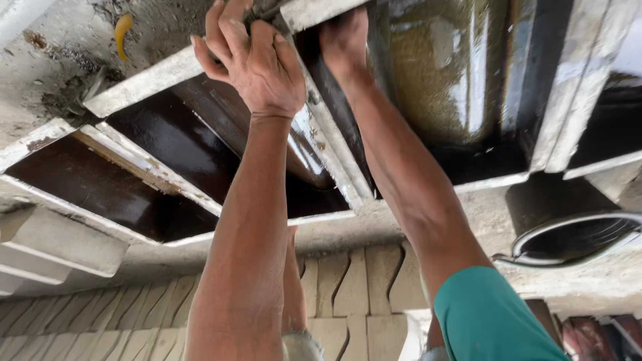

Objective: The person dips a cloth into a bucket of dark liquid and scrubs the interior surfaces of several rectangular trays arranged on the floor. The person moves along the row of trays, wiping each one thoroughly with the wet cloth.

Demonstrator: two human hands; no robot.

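Head view: both arms reach away from the camera to the top edge of the picture. The left hand (257, 63) is clenched, its grip closed on a small dark metal piece (262, 10) that sits at the upper end of a pale metal bar (331, 144). Only a bit of the metal piece shows between the fingers, so its shape cannot be told. The right hand (344, 40) lies just beside it, on the other side of the bar, pressed against the dark inner wall of the frame; its fingers are hidden, so whether its grip is closed or released cannot be told.

The bar is the dividing rib of a mold frame (144, 83). Its long axis runs from the hands at the top down and to the right, ending near the middle of the picture where it meets a cross rail. On either side lie dark, glossy, wet-looking compartments, edged with more pale, cement-crusted bars.

The frame rests on a rough grey concrete floor (67, 40). A small yellow scrap (122, 30) lies on it at the upper left. A dark round bucket (568, 224) stands at the right. At the bottom, rows of grey zigzag paving blocks (348, 294) lie close together. A teal sleeve (491, 317) covers the right upper arm.
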